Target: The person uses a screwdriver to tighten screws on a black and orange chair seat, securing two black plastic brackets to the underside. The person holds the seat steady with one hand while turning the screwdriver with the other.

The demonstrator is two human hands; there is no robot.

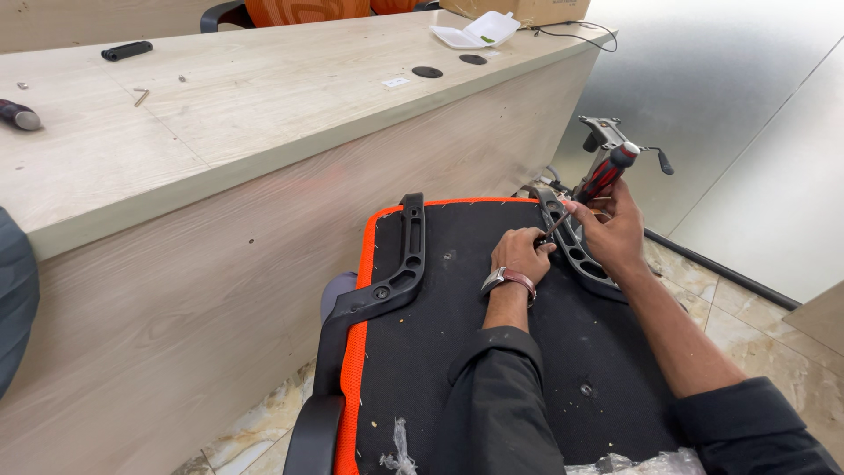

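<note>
Upturned chair seat with an armrest bracket being screwed on, seen from above. Nearest the viewer, at the bottom of the frame, two black sleeves lead onto the seat underside (492, 290), a flat panel covered in thin black fabric speckled with pale debris and edged by a band of bright orange mesh. A scrap of clear plastic wrap (400, 453) lies at its lower edge. At the seat's left edge runs the left armrest bracket (406, 259), a moulded black plastic bar with oblong cut-outs, curving down to a glossy padded arm.

Centre-right, the left hand (520, 255), with a wristwatch (508, 280) on a reddish strap, has its fingers curled together, pinching the tip of the screwdriver shaft against the right armrest bracket (576, 251), a matching slotted black bar on the seat's right edge. The right hand (615, 230) is wrapped around the shaft just below the handle of the screwdriver (605, 176), whose grip is red and black, ribbed, with a grey cap.

The step in hand appears to be driving a fastener into this bracket; the next move probably calls for keeping the tip seated and the shaft square while turning.

Behind the hands stands a grey metal chair mechanism (611, 136) with levers. Upper left, the pale wood-grain counter (264, 97) carries a hex key (141, 97), a black tool handle (126, 51) and a white foam tray (475, 32).
</note>
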